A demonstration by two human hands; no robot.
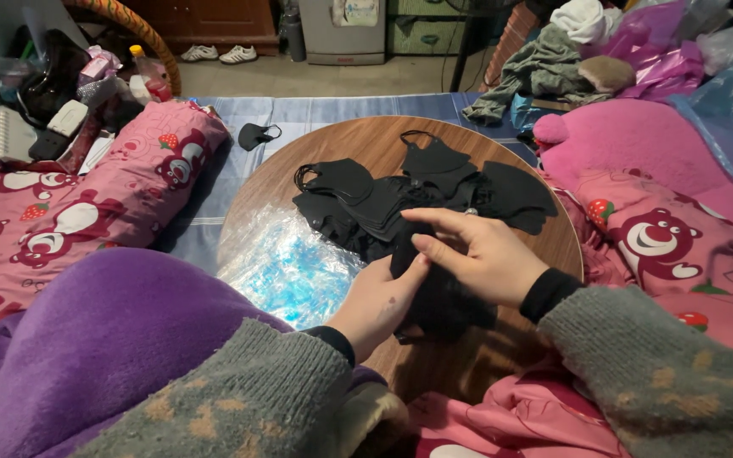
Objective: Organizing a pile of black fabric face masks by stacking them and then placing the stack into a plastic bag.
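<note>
Sleeves of grey knit frame the near edge, with a purple blanket (120, 339) over your left side. Your left hand (379, 301) supports a bundle of black masks (439, 297) from beneath, its grip closed on the cloth, while your right hand (481, 254) pinches the top of the same bundle with thumb and forefinger. It sits over the near part of the round wooden desk (273, 182). To do this well, keep the edges aligned and let the left palm carry the weight. Just left lies a crinkled clear plastic bag (286, 263). Farther on, a loose pile of masks (400, 191) spreads across the desk, and one stray mask (258, 134) lies beyond it on the blue sheet. How many masks you hold is hard to tell; black folds merge.
</note>
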